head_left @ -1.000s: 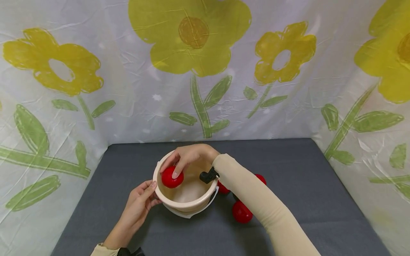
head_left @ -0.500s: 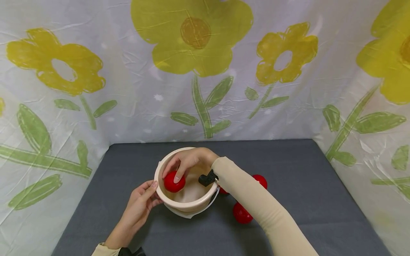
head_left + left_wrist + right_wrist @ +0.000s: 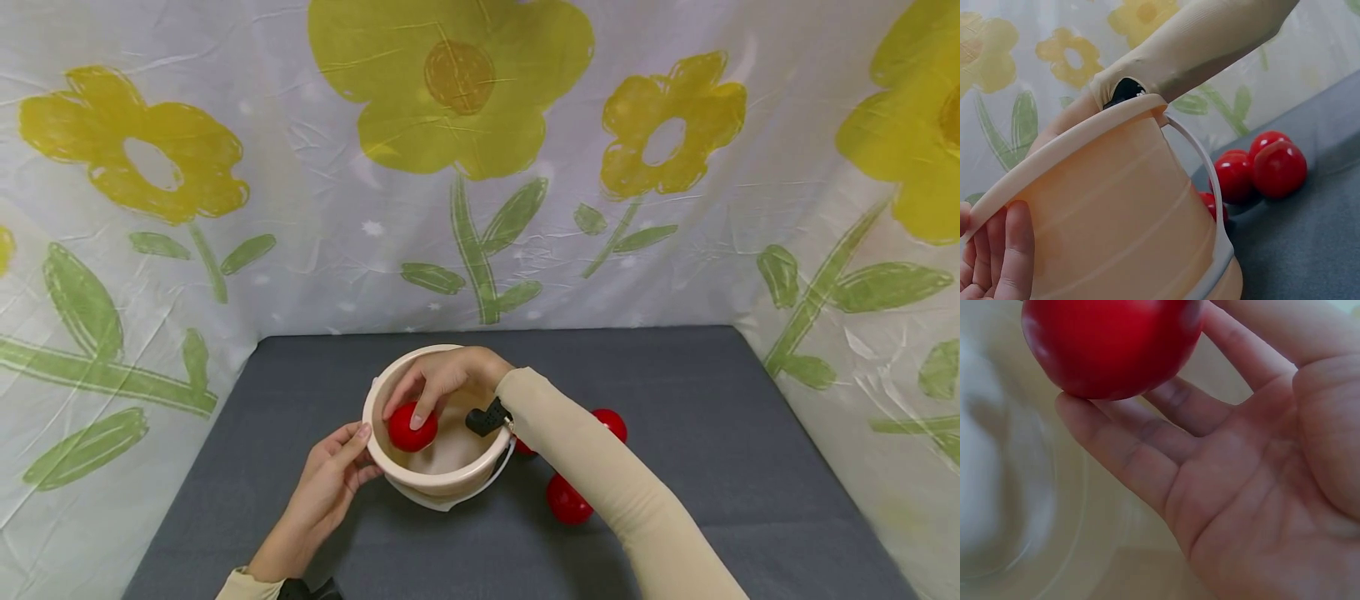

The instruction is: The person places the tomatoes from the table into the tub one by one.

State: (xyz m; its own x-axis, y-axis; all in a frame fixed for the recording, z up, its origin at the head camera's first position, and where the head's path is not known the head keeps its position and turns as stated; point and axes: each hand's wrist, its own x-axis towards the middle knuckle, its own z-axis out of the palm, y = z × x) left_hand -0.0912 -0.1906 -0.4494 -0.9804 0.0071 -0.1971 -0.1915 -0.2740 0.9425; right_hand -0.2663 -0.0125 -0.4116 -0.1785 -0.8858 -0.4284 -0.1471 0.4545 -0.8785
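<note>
My right grip [image 3: 442, 377] pinches the red ball [image 3: 412, 428] inside the bucket [image 3: 442, 479]; lower gently while my left grip [image 3: 330, 475] steadies its rim.

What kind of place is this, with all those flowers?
Probably a small staged tabletop booth, not a home: a flower-printed sheet hangs on three sides of a grey table holding just a bucket and red balls.

No readable text, label, brand, number or sign is showing anywhere: not on the cream plastic bucket [image 3: 442, 475], the red balls, or the flower-printed backdrop sheet [image 3: 480, 167].
</note>
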